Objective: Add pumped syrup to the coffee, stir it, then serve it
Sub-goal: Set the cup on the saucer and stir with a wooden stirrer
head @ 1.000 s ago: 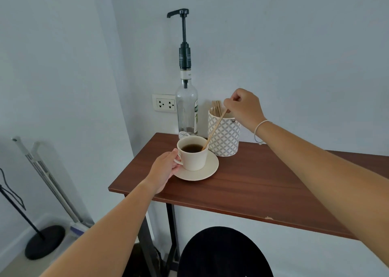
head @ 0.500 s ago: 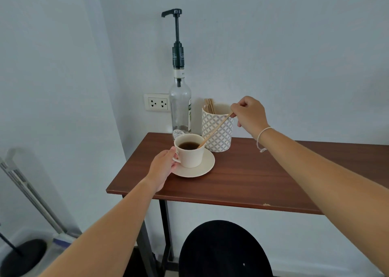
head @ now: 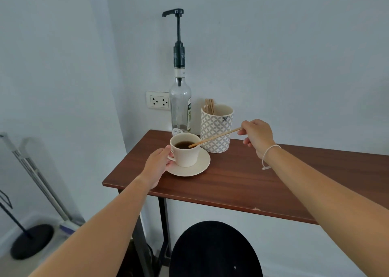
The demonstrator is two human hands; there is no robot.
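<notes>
Our right fingers (head: 244, 130) pinch the top end of a stick (head: 214, 138), whose lower tip dips into the coffee in the cup (head: 186, 153). Our left hand (head: 156, 164) grips the cup's handle. The cup sits on a saucer (head: 200, 167) on the table (head: 242, 182). Just behind the cup stands the syrup bottle (head: 180, 108); behind and right of the cup, a patterned holder (head: 216, 129) with more sticks.

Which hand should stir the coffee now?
The right hand: it pinches the wooden stir stick, whose tip sits in the coffee. The left hand is holding the cup.
</notes>
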